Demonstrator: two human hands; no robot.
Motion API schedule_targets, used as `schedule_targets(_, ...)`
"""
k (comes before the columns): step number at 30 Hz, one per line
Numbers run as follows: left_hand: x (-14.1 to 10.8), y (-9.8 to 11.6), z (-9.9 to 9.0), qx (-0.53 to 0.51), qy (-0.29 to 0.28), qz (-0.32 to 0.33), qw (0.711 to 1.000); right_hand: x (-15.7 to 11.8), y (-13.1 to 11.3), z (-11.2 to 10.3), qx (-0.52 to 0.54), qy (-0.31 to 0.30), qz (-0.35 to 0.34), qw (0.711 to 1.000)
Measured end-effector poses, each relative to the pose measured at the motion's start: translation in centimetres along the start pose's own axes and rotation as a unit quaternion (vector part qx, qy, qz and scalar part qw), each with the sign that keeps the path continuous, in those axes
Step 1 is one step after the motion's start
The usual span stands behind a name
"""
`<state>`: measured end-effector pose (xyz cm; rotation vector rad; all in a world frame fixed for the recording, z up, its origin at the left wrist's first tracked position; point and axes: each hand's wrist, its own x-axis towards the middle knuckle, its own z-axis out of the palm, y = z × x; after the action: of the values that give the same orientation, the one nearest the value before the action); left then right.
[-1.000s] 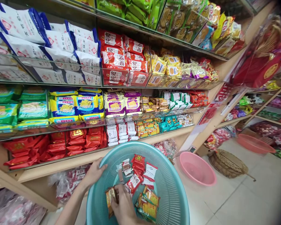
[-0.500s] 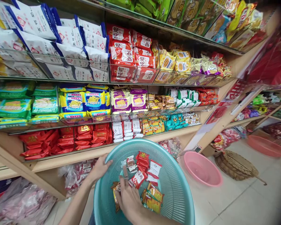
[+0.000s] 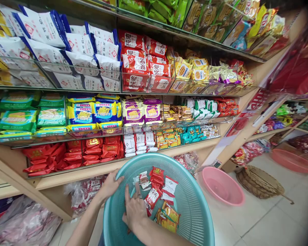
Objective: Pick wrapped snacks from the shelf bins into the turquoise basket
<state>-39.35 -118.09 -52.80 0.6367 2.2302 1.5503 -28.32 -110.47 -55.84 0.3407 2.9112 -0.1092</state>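
Observation:
My left hand (image 3: 110,185) grips the left rim of a teal plastic basket (image 3: 195,191), thumb over the edge. Inside the basket, my right hand (image 3: 135,210) reaches in palm down, its index and middle fingers stretched out and thumb apart. It is over the left part of the basket floor, hiding what lies under it. Beside its fingertips are small brown-and-white packets (image 3: 144,179). To the right lie red packets (image 3: 157,176), a red-and-white packet (image 3: 153,196), white packets with red ends (image 3: 169,186), and yellow packets (image 3: 168,218).
Ahead, shelves with clear dividers hold red packets (image 3: 110,150), white packets (image 3: 140,141), green packs (image 3: 17,119) and white-and-blue bags (image 3: 41,29). A pink basin (image 3: 222,186) and woven basket (image 3: 259,181) sit on the floor to the right; plastic bags (image 3: 28,218) lie lower left.
My right hand has moved slightly left and forward within the basket, now covering the yellow-brown packets that showed at the left. My left hand stays on the rim.

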Motion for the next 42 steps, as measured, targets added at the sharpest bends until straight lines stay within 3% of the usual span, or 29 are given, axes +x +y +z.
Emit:
schedule_targets(9,0.1,-0.2,0.0,-0.007,0.009,-0.004,1.0,1.4,0.4,1.0,0.069,0.016,0.034,0.997)
schedule_targets(20,0.1,-0.4,0.0,-0.015,-0.004,-0.017,1.0,1.5,0.4,-0.2,0.086,-0.003,0.05,0.995)
schedule_targets(31,0.7,-0.9,-0.3,-0.015,0.0,-0.007,1.0,3.3,0.4,0.5,0.11,0.038,0.09,0.989)
schedule_targets(42,0.6,-0.8,0.0,-0.037,-0.01,-0.031,0.999,2.7,0.4,-0.7,0.12,0.012,0.104,0.987)
